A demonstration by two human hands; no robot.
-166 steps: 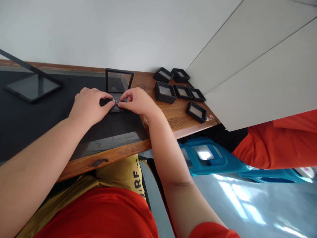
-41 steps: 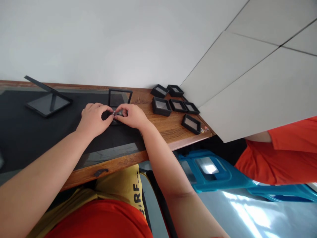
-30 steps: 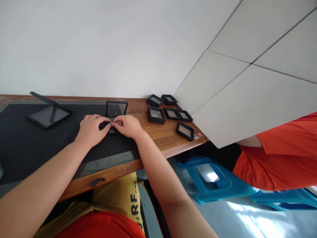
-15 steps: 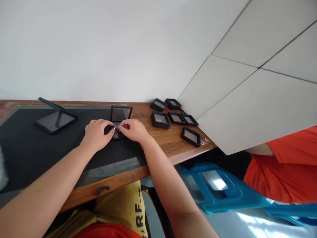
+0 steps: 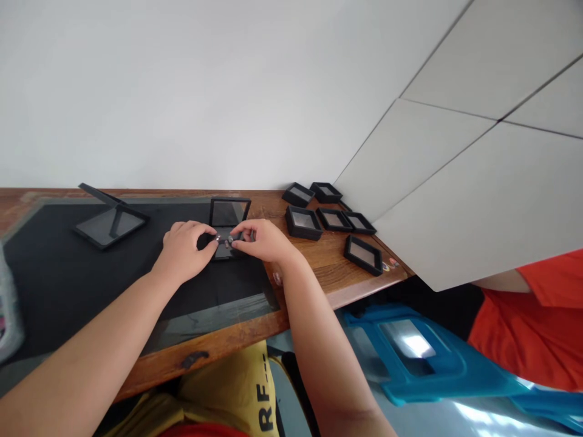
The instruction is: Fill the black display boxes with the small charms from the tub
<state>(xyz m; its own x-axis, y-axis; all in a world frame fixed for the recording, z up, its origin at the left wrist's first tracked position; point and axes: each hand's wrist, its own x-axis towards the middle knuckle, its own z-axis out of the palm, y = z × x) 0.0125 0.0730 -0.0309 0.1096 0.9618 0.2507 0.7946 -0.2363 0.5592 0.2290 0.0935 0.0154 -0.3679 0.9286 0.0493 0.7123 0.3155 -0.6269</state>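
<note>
Both hands work over a small black hinged display frame with clear film panes [image 5: 230,199], whose lid stands raised and whose base lies on the dark mat. My left hand [image 5: 186,252] pinches a tiny shiny piece [image 5: 217,238] between thumb and forefinger at the left of the base. From the right, my right hand [image 5: 264,240] holds a small silvery piece [image 5: 230,240] in its fingertips. Something small and pinkish [image 5: 226,244] shows between the two; its kind is too small to make out. A larger black hinged frame [image 5: 112,227] rests open on the mat to the left.
Several black frames, among them one thicker frame [image 5: 303,223] and one nearest the edge [image 5: 363,255], lie on the wooden tabletop [image 5: 319,267]. White panels [image 5: 464,200] border the table's right side. Beyond them are a blue plastic stool [image 5: 410,352] and a person's orange sleeve [image 5: 555,273].
My right hand has drawn slightly away from my left, so the gap between the fingertips is wider and the small pieces show more. The whole view has shifted a little.
</note>
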